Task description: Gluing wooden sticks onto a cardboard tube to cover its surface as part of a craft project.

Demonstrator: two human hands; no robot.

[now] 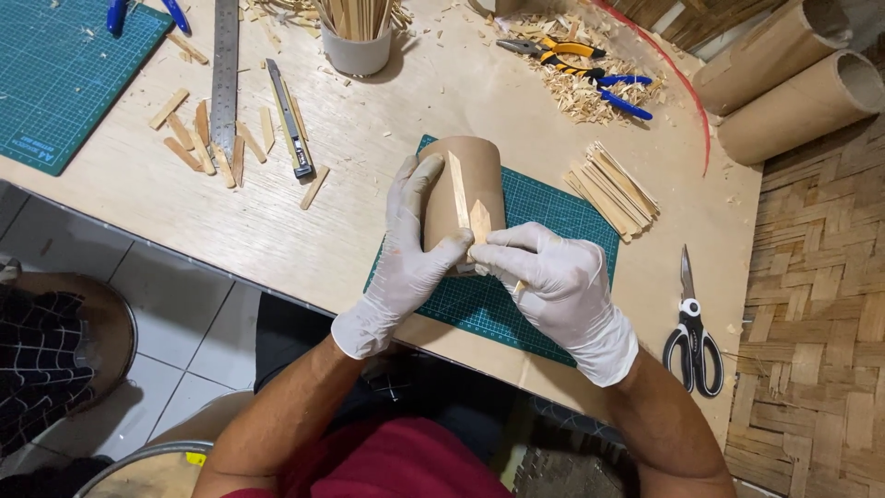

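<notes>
We're at a plywood table (387, 157), two green cutting mats on it: a far one top left (55, 74) and a near one (544, 231) under our hands. Two big cardboard tubes (793, 78) lie right of the table. On the near mat lies a short cardboard tube (475, 171), long axis pointing away from us. Left hand (406, 258) wraps its left side, fingers curled closed on it, thumb at the near rim. Two wood slats sit on top of the tube, lengthwise along its axis: one long (458, 189), one short and pointed (479, 221). Right hand (558, 281) is nearer the short slat, fingertips pinched closed on its near end; the slat runs away from those fingertips, up the tube. Around us: slat bundle (613, 189) just right of the mat, scissors (691, 332) near the right edge, steel ruler (224, 74), utility knife (290, 120), loose slat offcuts (198, 138), cup of sticks (358, 37), pliers (553, 51) on shavings.
</notes>
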